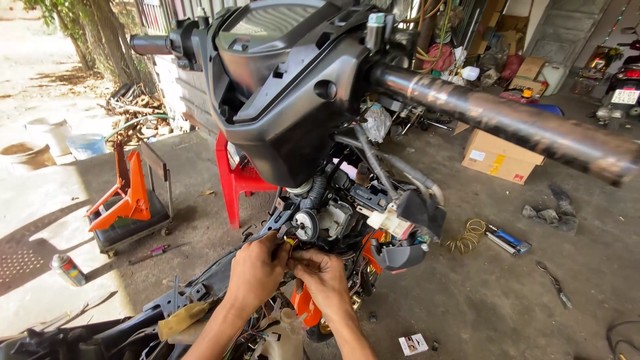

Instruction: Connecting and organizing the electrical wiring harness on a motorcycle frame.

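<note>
Pinching a wire bundle (pixel 288 245) that runs upright, both hands (pixel 257 270) meet.

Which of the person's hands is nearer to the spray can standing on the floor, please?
Left. The left hand is at the scooter's wiring, on the side toward the spray can; the right hand lies beside it, farther away.

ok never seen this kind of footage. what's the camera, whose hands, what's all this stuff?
One picture, from a camera worn on a person's head, looking down at their own bare hands. They stand over a stripped scooter: its handlebar cover fills the top, the bare right bar runs off right. The left hand and right hand meet on a small bunch of wires below the steering column, pinching it. On the concrete floor lie a cardboard box, a red plastic stool, a spray can, a screwdriver and a coil of yellow wire.
</note>
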